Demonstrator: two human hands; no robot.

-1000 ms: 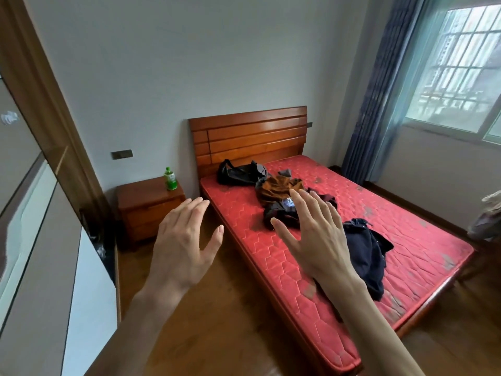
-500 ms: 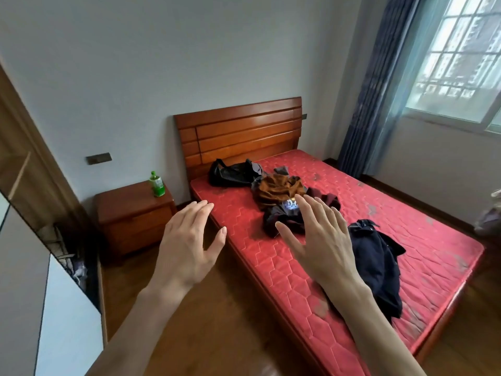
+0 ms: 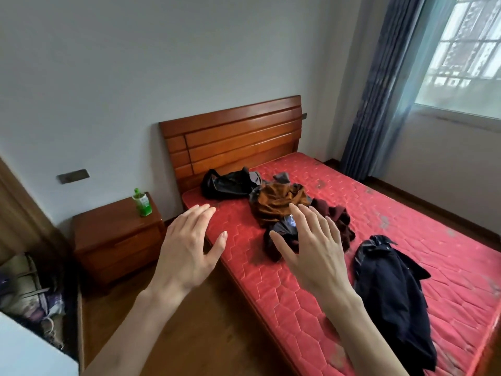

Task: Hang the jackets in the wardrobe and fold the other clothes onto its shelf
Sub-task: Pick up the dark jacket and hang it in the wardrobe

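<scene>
Crumpled clothes on the red mattress (image 3: 298, 308): a black jacket (image 3: 227, 184) nearest the headboard, a brown garment (image 3: 273, 204) beside it, a maroon garment (image 3: 336, 218) adjoining, and a navy jacket (image 3: 390, 291) apart, near the foot.

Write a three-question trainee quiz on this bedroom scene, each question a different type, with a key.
1. True or false: the left hand grips a garment.
2. Multiple choice: the green bottle stands on A) the red mattress, B) the nightstand, C) the floor.
3. Fill in: the garment lying apart from the pile, nearest the foot of the bed, is the dark ____ jacket.

Key: 1 false, as both it and the right hand are open and empty; 2 B; 3 navy.
</scene>
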